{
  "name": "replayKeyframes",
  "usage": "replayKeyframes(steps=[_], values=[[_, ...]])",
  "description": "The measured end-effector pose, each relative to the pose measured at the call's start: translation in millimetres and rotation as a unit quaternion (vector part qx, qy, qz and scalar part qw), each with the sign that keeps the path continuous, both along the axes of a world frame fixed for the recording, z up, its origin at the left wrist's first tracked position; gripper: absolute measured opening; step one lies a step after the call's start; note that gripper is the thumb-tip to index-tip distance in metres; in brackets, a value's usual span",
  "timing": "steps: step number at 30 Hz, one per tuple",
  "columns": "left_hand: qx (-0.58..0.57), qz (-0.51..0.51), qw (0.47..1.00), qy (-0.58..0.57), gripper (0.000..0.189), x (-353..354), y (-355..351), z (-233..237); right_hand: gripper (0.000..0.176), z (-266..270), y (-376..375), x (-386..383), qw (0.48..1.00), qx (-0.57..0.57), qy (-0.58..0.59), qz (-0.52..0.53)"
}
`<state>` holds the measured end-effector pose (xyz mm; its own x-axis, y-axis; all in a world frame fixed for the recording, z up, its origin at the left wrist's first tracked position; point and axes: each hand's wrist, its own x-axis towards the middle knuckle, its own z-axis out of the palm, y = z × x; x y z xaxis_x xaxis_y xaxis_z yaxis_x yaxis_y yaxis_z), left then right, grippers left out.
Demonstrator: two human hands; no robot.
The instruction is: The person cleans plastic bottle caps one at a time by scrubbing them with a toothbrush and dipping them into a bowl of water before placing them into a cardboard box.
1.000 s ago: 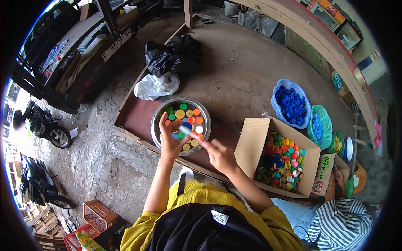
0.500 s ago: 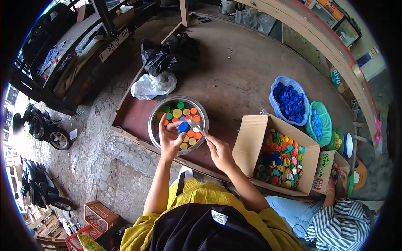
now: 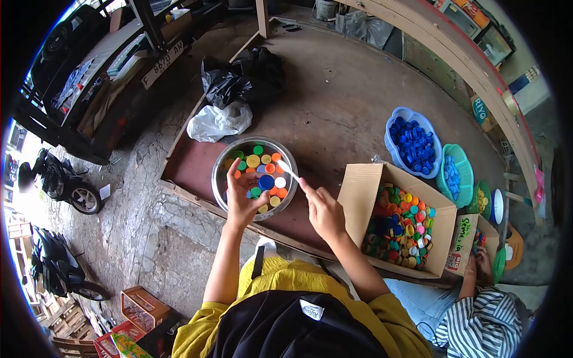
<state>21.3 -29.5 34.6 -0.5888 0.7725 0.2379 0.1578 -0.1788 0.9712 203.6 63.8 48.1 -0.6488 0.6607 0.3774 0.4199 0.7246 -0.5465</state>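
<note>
My left hand (image 3: 242, 200) is over the steel bowl (image 3: 290, 156), with a blue bottle cap (image 3: 265, 182) at its thumb and fingertips; the index finger is raised apart. In my right hand (image 3: 325, 212) is a slim tool with a whitish, wider end (image 3: 283, 166), which points over the bowl's right side. I cannot make out its exact kind. Orange, green, yellow and blue caps lie in the bowl. Among them is a white disc (image 3: 280, 182), right of the blue cap.
Right of the bowl stands an open cardboard box (image 3: 439, 238) of mixed caps. Beyond are a blue basket (image 3: 391, 146) and a green basket (image 3: 467, 164) with blue caps. A person in a striped shirt (image 3: 477, 325) sits at right. Black (image 3: 245, 77) and white bags (image 3: 219, 122) lie behind.
My right hand has drawn back to the right, taking the tool away from the blue cap. The cap has shifted slightly right, and the white disc now shows in the bowl.
</note>
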Motion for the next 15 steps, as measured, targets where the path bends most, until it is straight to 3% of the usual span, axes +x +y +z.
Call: replayKeyframes(steps=[2,4,7,11,14,15], values=[[-0.004,0.009,1.0,0.028,0.089,1,1,-1,0.054,10,-14,0,0.994,0.054,0.008,0.095],[-0.007,0.009,0.998,0.066,0.09,0,1,0,0.055,7,-15,-6,0.991,0.026,-0.004,0.129],[-0.04,0.021,0.996,0.078,0.091,2,5,-6,0.055,14,-20,-15,0.994,0.01,-0.082,0.072],[0.008,0.027,0.999,0.032,0.087,2,2,-6,0.056,14,-25,-7,0.991,0.01,0.045,0.124],[0.036,0.004,0.998,-0.055,0.081,-3,-1,-13,0.055,-21,-13,6,0.998,-0.056,-0.002,0.01],[0.047,0.002,0.995,-0.088,0.08,-3,0,-13,0.054,-16,-15,6,0.998,-0.058,0.031,-0.003]])
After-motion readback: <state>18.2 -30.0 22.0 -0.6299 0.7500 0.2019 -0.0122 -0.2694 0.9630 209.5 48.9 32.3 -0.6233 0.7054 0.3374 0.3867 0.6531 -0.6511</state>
